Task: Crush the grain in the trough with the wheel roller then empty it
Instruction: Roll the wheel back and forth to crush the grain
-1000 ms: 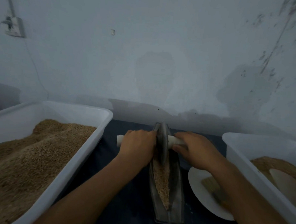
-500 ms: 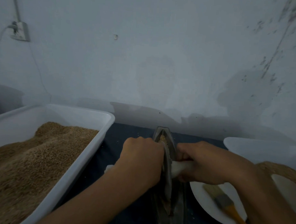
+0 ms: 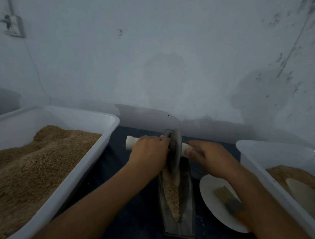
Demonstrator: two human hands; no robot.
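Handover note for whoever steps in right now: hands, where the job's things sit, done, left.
Left hand: grips the white handle on the left side of the wheel.
Right hand: grips the handle on the right side.
Wheel roller: upright in the trough, at its far end near the wall.
Grain: lies along the near part of the trough, coarse, partly crushed at best.
Brush lies on the white plate right of the trough. Tubs of grain stand on both sides.
Done: rolling is under way.
Left: more crushing, then empty the trough.
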